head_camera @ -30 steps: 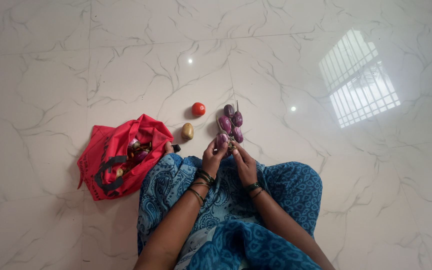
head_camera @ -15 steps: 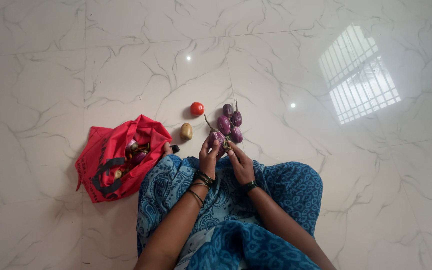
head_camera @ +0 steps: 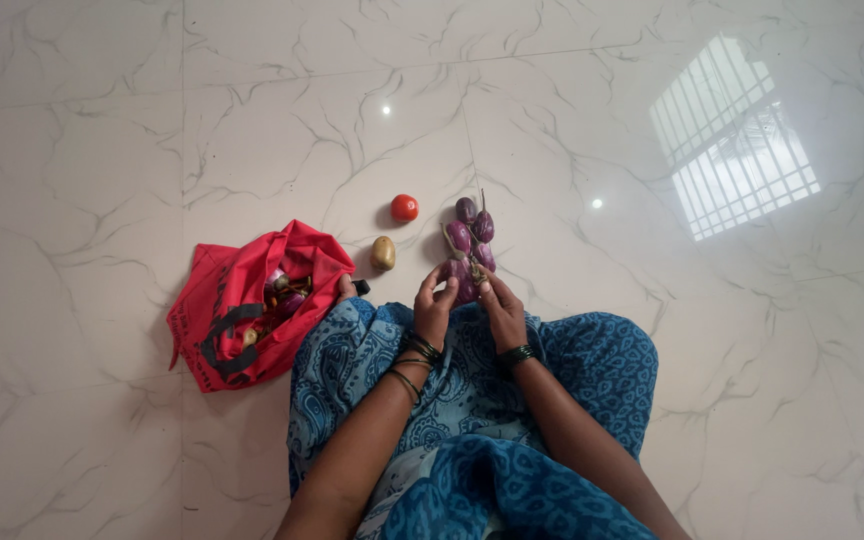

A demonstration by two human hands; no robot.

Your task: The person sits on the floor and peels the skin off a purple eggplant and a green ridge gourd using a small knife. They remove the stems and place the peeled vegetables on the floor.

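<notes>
Small purple brinjal [head_camera: 460, 282], stalk upright half second earlier, sat lower between both hands. Left hand [head_camera: 434, 312] and right hand [head_camera: 500, 312] fingertips pinched it, above floor, nearest purple brinjal cluster [head_camera: 474, 232]. Handling continued, not released.

Left hand [head_camera: 434, 312] and right hand [head_camera: 500, 312] pinching a purple brinjal [head_camera: 464, 281] near floor-laid brinjals [head_camera: 473, 228]; tomato [head_camera: 404, 208], potato [head_camera: 383, 253], red bag [head_camera: 250, 300] at left.

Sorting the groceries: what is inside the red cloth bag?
The red cloth bag gapes open, showing a few small vegetables, purple and pale. Its folds cover the rest.
</notes>
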